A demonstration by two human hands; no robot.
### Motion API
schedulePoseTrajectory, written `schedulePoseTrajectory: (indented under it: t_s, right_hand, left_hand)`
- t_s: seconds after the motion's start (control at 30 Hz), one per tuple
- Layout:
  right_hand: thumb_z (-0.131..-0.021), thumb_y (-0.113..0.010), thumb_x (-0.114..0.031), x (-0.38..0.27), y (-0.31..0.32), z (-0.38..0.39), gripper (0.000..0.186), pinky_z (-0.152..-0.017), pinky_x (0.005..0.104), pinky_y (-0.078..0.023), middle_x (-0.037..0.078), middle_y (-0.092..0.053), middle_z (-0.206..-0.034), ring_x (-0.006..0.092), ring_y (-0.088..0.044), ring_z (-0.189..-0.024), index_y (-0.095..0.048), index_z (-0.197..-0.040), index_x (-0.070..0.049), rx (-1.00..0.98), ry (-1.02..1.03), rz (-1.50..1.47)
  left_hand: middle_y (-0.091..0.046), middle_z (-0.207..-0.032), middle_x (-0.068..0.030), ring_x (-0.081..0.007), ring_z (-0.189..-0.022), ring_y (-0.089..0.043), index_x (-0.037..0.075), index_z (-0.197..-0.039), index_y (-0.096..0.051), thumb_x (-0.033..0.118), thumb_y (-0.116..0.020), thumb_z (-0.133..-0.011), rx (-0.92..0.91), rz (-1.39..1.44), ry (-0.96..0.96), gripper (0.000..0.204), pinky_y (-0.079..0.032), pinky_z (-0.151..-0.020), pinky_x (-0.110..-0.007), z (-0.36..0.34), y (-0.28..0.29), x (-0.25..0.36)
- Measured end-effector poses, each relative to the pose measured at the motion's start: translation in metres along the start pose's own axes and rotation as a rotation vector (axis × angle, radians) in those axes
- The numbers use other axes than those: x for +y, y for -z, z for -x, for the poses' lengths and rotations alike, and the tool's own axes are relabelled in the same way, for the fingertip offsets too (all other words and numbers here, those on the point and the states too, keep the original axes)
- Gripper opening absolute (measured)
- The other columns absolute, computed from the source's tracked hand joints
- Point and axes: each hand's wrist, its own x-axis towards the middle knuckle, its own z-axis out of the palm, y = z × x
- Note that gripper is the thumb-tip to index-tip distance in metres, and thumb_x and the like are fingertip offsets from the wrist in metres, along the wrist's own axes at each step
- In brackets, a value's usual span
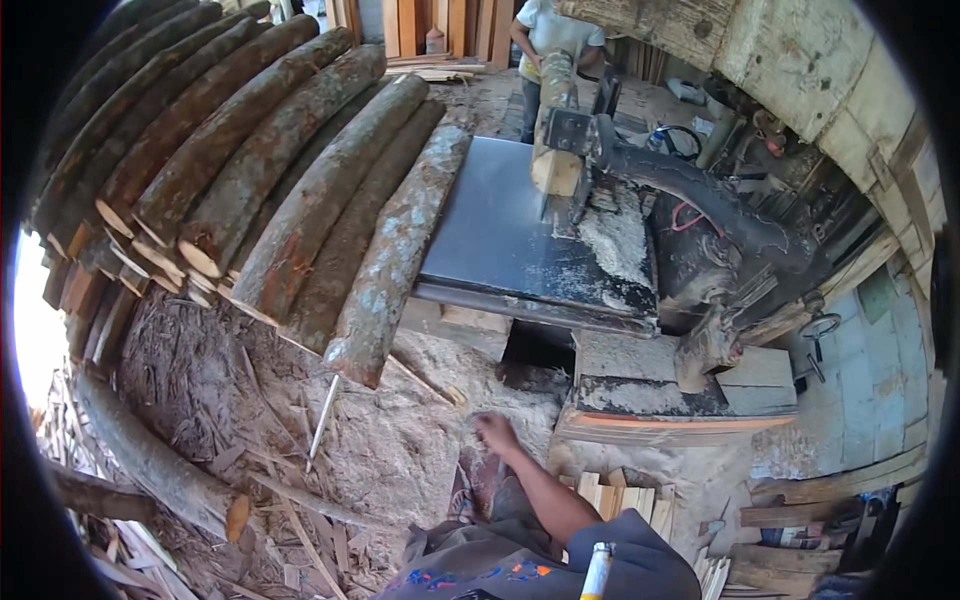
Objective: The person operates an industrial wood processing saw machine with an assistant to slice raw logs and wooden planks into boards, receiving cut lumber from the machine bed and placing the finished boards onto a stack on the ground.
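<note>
My right hand (495, 433) hangs over the sawdust-covered ground in front of the saw table (490, 215), with its fingers curled in. Nothing shows in it, and it touches neither the table nor the logs. My left hand is out of the picture. Across the dark metal table, a bark-covered log (558, 90) stands with its pale cut end (557, 174) towards me, beside the saw's dark arm (680, 168). A person (562, 30) in a light shirt is at the log's far end. Their hands are mostly hidden.
Bark-covered logs (330, 190) are stacked at the left, one log (400, 250) lying against the table's left edge. A curved log (150, 450) rests on the ground at lower left. Cut wood strips (630, 500) lie by my right side. Sawdust (615, 245) covers part of the table.
</note>
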Motion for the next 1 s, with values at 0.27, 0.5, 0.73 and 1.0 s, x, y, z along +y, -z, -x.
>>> schedulePoseTrajectory:
  t_s: [0.27, 0.5, 0.73, 1.0]
  right_hand:
    - [-0.091, -0.058, -0.022, -0.341, 0.249, 0.05, 0.017, -0.061, 0.0266, -0.045, 0.005, -0.067, -0.085, 0.013, -0.061, -0.071, -0.063, -0.093, -0.006, 1.039, 0.962, 0.249]
    - [-0.081, -0.066, -0.018, -0.475, 0.339, 0.065, 0.008, -0.073, 0.0381, -0.042, 0.001, -0.063, -0.081, 0.0239, -0.056, -0.079, -0.067, -0.086, -0.012, 1.667, 1.297, 1.022]
    - [-0.078, -0.067, -0.022, -0.475, 0.34, 0.055, 0.007, -0.07, 0.0361, -0.042, -0.003, -0.063, -0.075, 0.0225, -0.053, -0.074, -0.067, -0.076, -0.015, 1.783, 1.222, 1.145]
    - [-0.077, -0.065, -0.023, -0.48, 0.342, 0.044, 0.006, -0.075, 0.035, -0.039, -0.007, -0.061, -0.071, 0.0178, -0.052, -0.072, -0.069, -0.08, -0.019, 1.851, 1.118, 1.331]
  left_hand:
    - [-0.065, -0.093, -0.0073, -0.0168, -0.08, -0.062, 0.002, -0.122, -0.051, 0.032, -0.052, -0.091, 0.056, 0.633, -0.512, 0.043, -0.045, -0.061, -0.026, -0.03, 0.025, 0.371]
    - [-0.065, -0.104, -0.0106, -0.019, -0.088, -0.062, 0.005, -0.13, -0.047, 0.042, -0.056, -0.089, -0.132, 0.476, -0.665, 0.056, -0.046, -0.072, -0.031, -0.008, -0.019, 0.517]
    - [-0.066, -0.099, -0.0133, -0.0199, -0.087, -0.064, -0.004, -0.124, -0.05, 0.051, -0.058, -0.085, -0.111, 0.419, -0.742, 0.068, -0.049, -0.07, -0.029, 0.004, -0.07, 0.609]
    - [-0.066, -0.084, -0.0138, -0.0185, -0.072, -0.06, -0.007, -0.111, -0.058, 0.06, -0.052, -0.083, 0.179, 0.552, -0.908, 0.073, -0.048, -0.069, -0.03, -0.027, -0.029, 0.831]
